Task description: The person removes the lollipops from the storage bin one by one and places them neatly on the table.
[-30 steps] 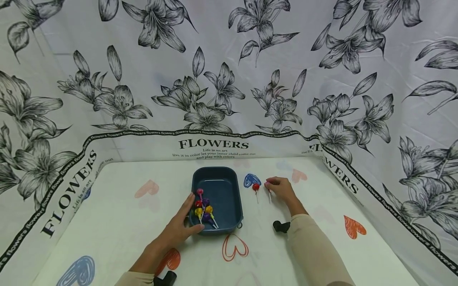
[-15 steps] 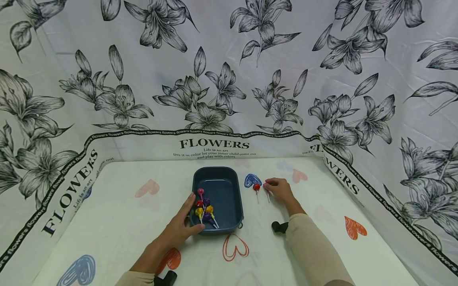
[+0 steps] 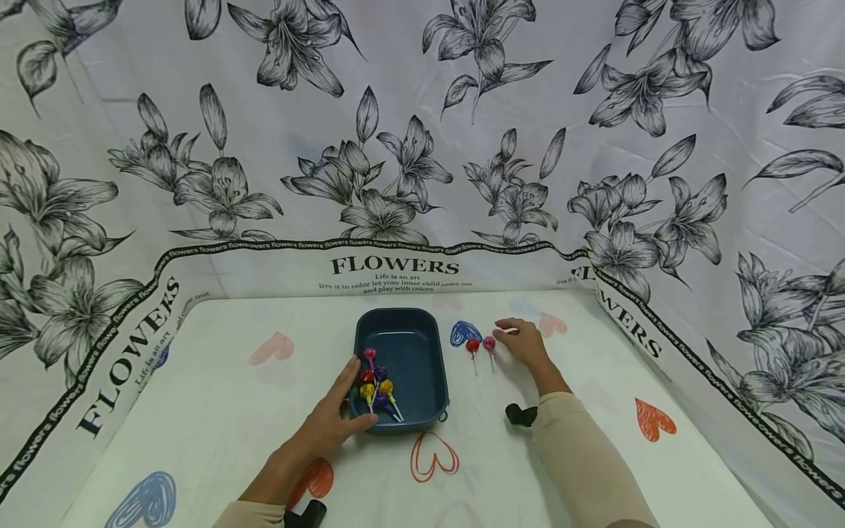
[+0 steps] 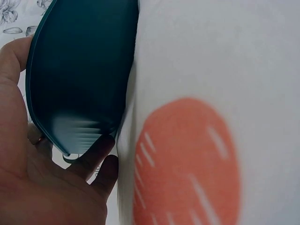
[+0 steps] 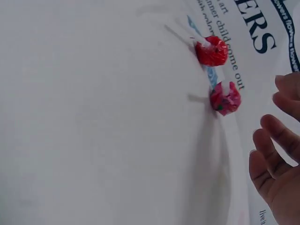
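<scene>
A dark blue rectangular tray sits near the middle of the table. My left hand holds its near left corner, thumb at the front edge and fingers along the left side; the left wrist view has them against the tray wall. Several wrapped lollipops, yellow, purple, red and pink, lie in the tray's left part. Right of the tray, a red lollipop and a pink lollipop lie side by side, sticks toward me. Just right of the pink one is my right hand, holding nothing, fingers apart from it.
A white cloth with printed hearts covers the table. A flower-print curtain rises behind it and along both sides. A small ring hangs at the tray's near right corner.
My right hand has let go of the pink lollipop and drawn back slightly to the right. The pink lollipop shifted a little left, closer to the red one. My left hand stays at the tray.
</scene>
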### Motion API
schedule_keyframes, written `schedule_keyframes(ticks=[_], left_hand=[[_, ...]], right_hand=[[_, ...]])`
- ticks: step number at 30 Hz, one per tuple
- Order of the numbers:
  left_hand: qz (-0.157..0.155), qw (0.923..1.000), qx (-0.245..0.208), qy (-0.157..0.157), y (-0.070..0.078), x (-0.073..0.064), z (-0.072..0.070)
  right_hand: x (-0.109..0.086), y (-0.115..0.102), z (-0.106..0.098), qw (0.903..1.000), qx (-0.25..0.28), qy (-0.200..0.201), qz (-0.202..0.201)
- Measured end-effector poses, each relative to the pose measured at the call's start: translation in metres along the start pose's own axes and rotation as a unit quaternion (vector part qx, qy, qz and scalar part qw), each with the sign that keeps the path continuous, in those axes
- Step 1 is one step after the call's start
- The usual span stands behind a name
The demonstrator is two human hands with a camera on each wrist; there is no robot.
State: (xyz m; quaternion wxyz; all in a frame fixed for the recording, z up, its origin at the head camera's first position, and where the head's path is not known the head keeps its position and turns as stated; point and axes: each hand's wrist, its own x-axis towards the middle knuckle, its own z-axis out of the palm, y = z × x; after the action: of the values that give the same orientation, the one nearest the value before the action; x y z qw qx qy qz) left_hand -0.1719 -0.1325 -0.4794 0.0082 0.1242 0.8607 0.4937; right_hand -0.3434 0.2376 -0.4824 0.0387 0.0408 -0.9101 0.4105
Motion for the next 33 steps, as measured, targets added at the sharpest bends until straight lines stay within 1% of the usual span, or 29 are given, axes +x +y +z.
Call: schedule_keyframes(ticks=[3,5,8,11,14,17,20,23,24,27,30,33], left_hand=[[-0.001,1.0,0.007,0.0,-0.013,0.004,0.003],[-0.002,1.0,-0.003,0.001,-0.016,0.005,0.003],[0.001,1.0,-0.005,0.0,-0.018,0.006,0.004],[0.0,1.0,-0.002,0.0,-0.018,0.006,0.004],[0.0,1.0,0.002,-0.001,-0.017,0.006,0.005],[0.002,1.0,0.0,0.0,-0.019,0.006,0.005],[0.006,1.0,0.002,0.003,-0.02,0.006,0.004],[0.013,0.9999,0.0,0.003,-0.021,0.006,0.004],[0.01,0.9999,0.001,0.002,-0.021,0.006,0.005],[0.003,1.0,-0.001,0.001,-0.021,0.006,0.005],[-0.003,1.0,0.003,0.0,-0.021,0.006,0.005],[0.002,0.9999,0.012,0.005,-0.021,0.006,0.005]], right_hand=[[-0.002,-0.009,-0.011,0.9997,0.013,0.008,-0.018],[-0.005,-0.018,-0.019,0.999,0.031,0.012,-0.029],[-0.008,-0.033,-0.031,0.9957,0.077,0.017,-0.047],[-0.012,-0.05,-0.042,0.9889,0.13,0.027,-0.067],[-0.021,-0.077,-0.052,0.9793,0.172,0.041,-0.098],[-0.029,-0.106,-0.058,0.9693,0.197,0.05,-0.139],[-0.03,-0.126,-0.056,0.9574,0.221,0.051,-0.179],[-0.028,-0.141,-0.052,0.9472,0.235,0.05,-0.212],[-0.027,-0.146,-0.05,0.9434,0.24,0.05,-0.223],[-0.025,-0.157,-0.043,0.938,0.242,0.053,-0.242],[-0.024,-0.167,-0.036,0.9345,0.246,0.053,-0.252],[-0.025,-0.18,-0.027,0.9308,0.255,0.043,-0.258]])
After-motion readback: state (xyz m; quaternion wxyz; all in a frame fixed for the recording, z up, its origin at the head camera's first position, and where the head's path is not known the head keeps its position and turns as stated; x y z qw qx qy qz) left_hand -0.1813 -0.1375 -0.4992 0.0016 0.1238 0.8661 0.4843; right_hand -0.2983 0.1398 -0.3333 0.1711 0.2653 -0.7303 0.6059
